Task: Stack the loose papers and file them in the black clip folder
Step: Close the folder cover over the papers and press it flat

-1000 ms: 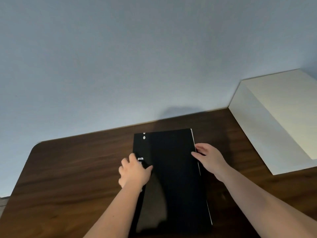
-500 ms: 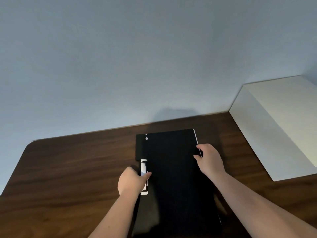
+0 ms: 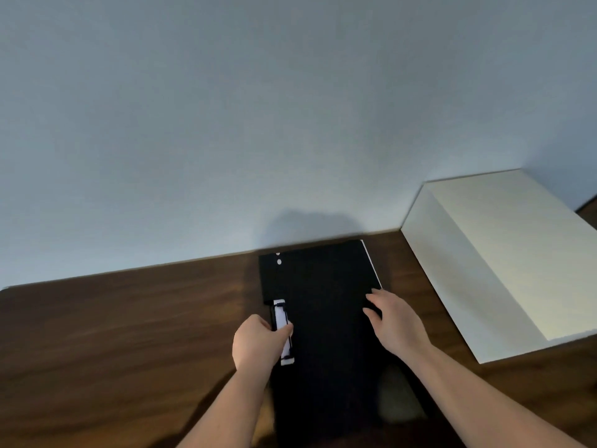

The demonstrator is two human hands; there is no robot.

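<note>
While left hand [image 3: 258,342] grips clip [image 3: 283,331] — folder [image 3: 326,318] closed

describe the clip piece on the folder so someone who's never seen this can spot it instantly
On the dark wooden table a black folder lies flat in front of the wall, left of a white box. Along the folder's left edge runs a narrow white strip, the clip, with the left hand on its near end. It is the only white bar on the black cover.

left hand [image 3: 258,344]: bare | right hand [image 3: 395,321]: bare | forearms: no sleeves, no jewellery
</note>
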